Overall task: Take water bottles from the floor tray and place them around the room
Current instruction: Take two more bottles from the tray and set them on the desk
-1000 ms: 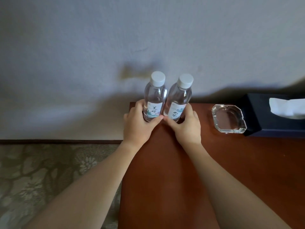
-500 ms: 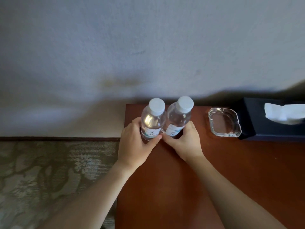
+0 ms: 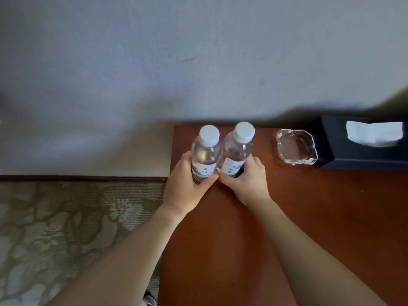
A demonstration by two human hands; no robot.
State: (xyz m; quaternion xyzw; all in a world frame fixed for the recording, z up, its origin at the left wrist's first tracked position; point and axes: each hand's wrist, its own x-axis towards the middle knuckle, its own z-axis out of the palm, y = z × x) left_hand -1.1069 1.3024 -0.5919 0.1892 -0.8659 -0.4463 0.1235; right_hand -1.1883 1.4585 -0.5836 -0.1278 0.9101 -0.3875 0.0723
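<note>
Two clear water bottles with white caps stand upright side by side at the far left corner of a reddish-brown table [image 3: 309,217]. My left hand [image 3: 185,186] wraps the base of the left bottle [image 3: 205,155]. My right hand [image 3: 249,182] wraps the base of the right bottle [image 3: 237,151]. The thumbs meet in front of the labels, and the bottles touch each other. The floor tray is out of view.
A glass ashtray [image 3: 297,149] sits right of the bottles. A dark tissue box [image 3: 357,151] with a white tissue stands beyond it by the wall. The table's left edge drops to patterned carpet [image 3: 66,228]. A pale wall rises behind.
The view has tilted downward, so bottles and table sit lower in frame and show more from above. Both hands keep the same hold on the bottles.
</note>
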